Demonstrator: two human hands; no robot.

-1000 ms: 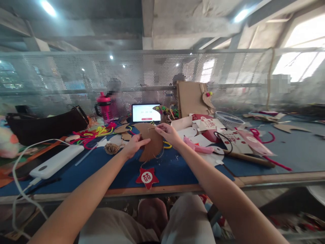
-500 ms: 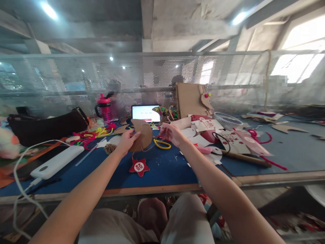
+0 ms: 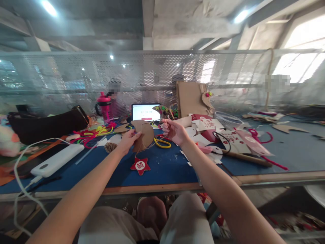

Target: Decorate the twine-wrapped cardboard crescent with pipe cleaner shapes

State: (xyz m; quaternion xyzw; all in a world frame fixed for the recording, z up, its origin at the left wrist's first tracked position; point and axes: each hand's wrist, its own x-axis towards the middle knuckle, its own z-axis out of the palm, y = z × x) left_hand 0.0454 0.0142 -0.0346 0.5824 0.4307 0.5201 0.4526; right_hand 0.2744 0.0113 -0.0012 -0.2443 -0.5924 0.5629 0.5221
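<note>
My left hand point(image 3: 128, 141) holds a brown cardboard crescent point(image 3: 143, 136) upright by its lower left edge, above the blue table mat point(image 3: 167, 173). My right hand point(image 3: 174, 132) is raised just to the right of the crescent, its fingertips pinched on what looks like a thin string point(image 3: 154, 144). A red felt star point(image 3: 140, 165) with a white round centre lies on the mat below the crescent, tied to it by a cord. A yellow pipe-cleaner loop point(image 3: 162, 143) lies under my right hand, and a ball of jute twine point(image 3: 110, 147) sits left of my left hand.
Behind my hands stand a tablet point(image 3: 146, 112) and a pink bottle point(image 3: 103, 106). To the left are a white power bank point(image 3: 57, 160) with its cable and a black pouch point(image 3: 45, 127). Printed paper pieces point(image 3: 208, 124) and a wooden stick point(image 3: 246, 159) lie to the right. A perforated screen point(image 3: 162, 71) stands beyond the table.
The crescent has risen and moved left, and the star has slid up the mat and left with it. My right hand has moved right, away from the crescent.
</note>
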